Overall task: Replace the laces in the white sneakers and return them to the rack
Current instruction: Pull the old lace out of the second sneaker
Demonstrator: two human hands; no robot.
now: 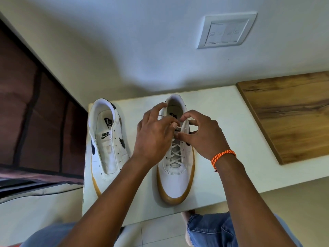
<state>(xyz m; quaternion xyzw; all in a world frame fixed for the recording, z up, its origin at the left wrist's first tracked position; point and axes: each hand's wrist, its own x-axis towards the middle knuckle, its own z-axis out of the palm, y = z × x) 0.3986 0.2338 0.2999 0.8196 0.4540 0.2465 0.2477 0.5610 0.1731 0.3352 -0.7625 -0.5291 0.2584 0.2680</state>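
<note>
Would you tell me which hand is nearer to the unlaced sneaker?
Left. The left hand works just right of the unlaced sneaker; the right hand sits farther off, across the laced sneaker.

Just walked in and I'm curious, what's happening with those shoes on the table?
A person is lacing white sneakers on a white table. Both hands, left hand and right hand, pinch the white lace near the top eyelets of the right-side sneaker, which is laced most of the way up. The left-side sneaker has empty eyelets and lies untouched.
</note>
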